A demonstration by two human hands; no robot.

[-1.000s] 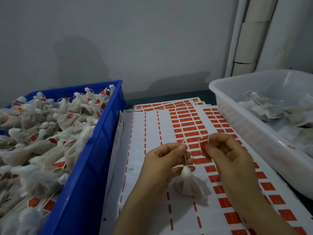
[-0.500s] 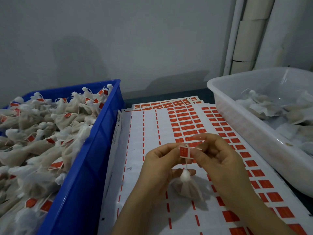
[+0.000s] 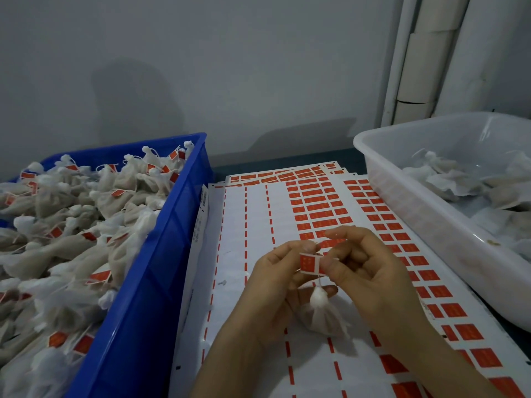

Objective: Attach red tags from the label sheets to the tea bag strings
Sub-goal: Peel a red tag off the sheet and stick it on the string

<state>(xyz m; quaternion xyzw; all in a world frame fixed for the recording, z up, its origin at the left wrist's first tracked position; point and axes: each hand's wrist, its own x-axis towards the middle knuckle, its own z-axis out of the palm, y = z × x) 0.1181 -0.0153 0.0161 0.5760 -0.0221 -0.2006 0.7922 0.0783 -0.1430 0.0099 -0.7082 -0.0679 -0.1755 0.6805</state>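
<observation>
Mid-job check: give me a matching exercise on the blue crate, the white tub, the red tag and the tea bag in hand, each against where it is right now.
Column 1:
1. blue crate
2. white tub
3. red tag
4. tea bag

Column 2:
A. hanging by its string above the label sheets
B. on the right, holding bags with no visible tags
C. pinched between the left hand and the right hand
D. on the left, heaped with tagged bags

Pairs: 1-D, 2-B, 3-C, 4-A

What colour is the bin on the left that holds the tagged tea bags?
The bin is blue, seen best in the head view.
</observation>
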